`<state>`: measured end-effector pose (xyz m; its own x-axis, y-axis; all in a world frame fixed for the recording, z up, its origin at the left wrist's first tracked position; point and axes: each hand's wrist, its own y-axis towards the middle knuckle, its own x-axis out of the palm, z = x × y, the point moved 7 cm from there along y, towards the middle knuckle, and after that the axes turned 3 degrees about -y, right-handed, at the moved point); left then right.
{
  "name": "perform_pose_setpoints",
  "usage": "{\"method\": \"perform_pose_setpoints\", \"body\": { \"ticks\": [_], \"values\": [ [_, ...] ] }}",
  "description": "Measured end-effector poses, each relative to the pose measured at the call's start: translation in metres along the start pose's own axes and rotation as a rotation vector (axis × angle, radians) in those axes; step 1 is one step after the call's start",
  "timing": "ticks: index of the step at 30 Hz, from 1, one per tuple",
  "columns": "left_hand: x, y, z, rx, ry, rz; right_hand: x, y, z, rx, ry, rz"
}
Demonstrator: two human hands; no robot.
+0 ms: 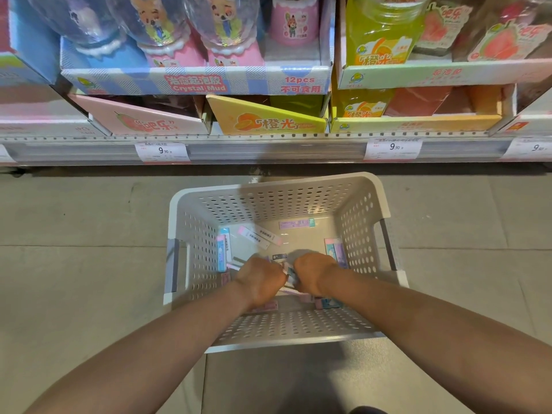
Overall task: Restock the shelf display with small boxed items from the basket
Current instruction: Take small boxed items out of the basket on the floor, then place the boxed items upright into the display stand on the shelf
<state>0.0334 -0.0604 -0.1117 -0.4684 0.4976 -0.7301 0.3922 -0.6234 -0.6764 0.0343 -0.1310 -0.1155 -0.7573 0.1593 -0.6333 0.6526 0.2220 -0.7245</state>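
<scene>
A white perforated basket (363,201) stands on the floor in front of the shelf. Several small pastel boxes lie on its bottom: one flat near the far wall (295,224), one with a barcode (260,236), some at the left wall (223,252) and right wall (336,249). Both my hands reach down inside the basket, close together. My left hand (260,279) and my right hand (312,273) are curled around a bunch of small boxes (290,274) between them. The fingers are hidden under the backs of the hands.
The shelf edge (268,150) with 9.90 price tags runs across above the basket. On it stand display trays: a pink one (143,121), a yellow-orange one (268,122) and a blue Crystal Mud carton (194,80) holding jars. Grey tiled floor surrounds the basket.
</scene>
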Motion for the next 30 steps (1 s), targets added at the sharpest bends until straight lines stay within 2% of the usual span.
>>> {"method": "perform_pose_setpoints", "body": {
  "ticks": [3,5,8,11,15,19,21,26,30],
  "values": [
    [-0.002,-0.004,-0.005,0.002,0.145,-0.024,-0.013,-0.006,0.002,0.007,0.138,-0.006],
    [-0.013,-0.009,-0.012,-0.026,0.138,0.014,-0.026,-0.014,0.004,0.045,0.240,0.001],
    [-0.040,-0.028,-0.025,-0.113,-0.023,0.082,-0.048,-0.029,0.004,0.075,0.479,0.024],
    [-0.075,-0.058,-0.033,-0.127,-0.112,0.149,-0.078,-0.056,-0.003,0.077,0.706,0.069],
    [-0.129,-0.106,-0.039,-0.150,-0.181,0.176,-0.137,-0.111,-0.020,0.058,0.846,0.134],
    [-0.198,-0.169,-0.043,-0.165,-0.283,0.286,-0.203,-0.181,-0.044,0.029,1.044,0.187],
    [-0.234,-0.204,-0.043,-0.167,-0.327,0.364,-0.236,-0.219,-0.058,0.022,1.083,0.212],
    [-0.319,-0.298,-0.039,-0.124,-0.684,0.464,-0.323,-0.324,-0.099,-0.046,1.091,0.292],
    [-0.412,-0.395,-0.026,-0.079,-0.898,0.622,-0.391,-0.414,-0.129,-0.091,1.129,0.396]
  ]
}}
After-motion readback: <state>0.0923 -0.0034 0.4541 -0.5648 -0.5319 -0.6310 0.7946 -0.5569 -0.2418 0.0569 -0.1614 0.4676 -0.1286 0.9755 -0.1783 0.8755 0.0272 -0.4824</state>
